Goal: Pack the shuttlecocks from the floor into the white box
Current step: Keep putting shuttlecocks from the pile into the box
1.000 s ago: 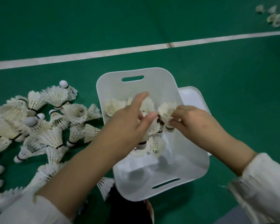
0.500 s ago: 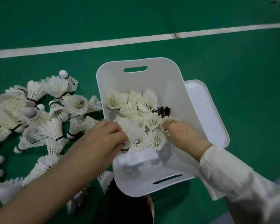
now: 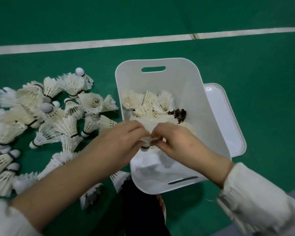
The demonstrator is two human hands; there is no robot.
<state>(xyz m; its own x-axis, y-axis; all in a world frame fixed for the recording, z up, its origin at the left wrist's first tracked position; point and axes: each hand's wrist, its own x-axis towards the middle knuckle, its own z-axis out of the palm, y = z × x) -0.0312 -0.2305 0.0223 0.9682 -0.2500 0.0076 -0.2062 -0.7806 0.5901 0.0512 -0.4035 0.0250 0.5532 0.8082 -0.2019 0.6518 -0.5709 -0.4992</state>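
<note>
The white box [image 3: 160, 80] with handle slots stands on the green floor and holds several white feather shuttlecocks [image 3: 148, 103] plus one dark one [image 3: 178, 114]. Over the box's middle, my left hand [image 3: 124, 142] and my right hand [image 3: 177, 142] meet, fingers curled, both pinching one white shuttlecock [image 3: 147, 142] whose cork points down towards me. A large pile of white shuttlecocks [image 3: 46, 116] lies on the floor left of the box.
A white lid [image 3: 228, 120] lies under the box's right side. A white court line [image 3: 109, 42] crosses the floor behind. A dark shape [image 3: 140, 206] lies on the floor near the box's front edge.
My two hands have come together above the box's middle and now pinch one shuttlecock between them; before, the left was at the box's left rim and the right lay among the packed shuttlecocks.
</note>
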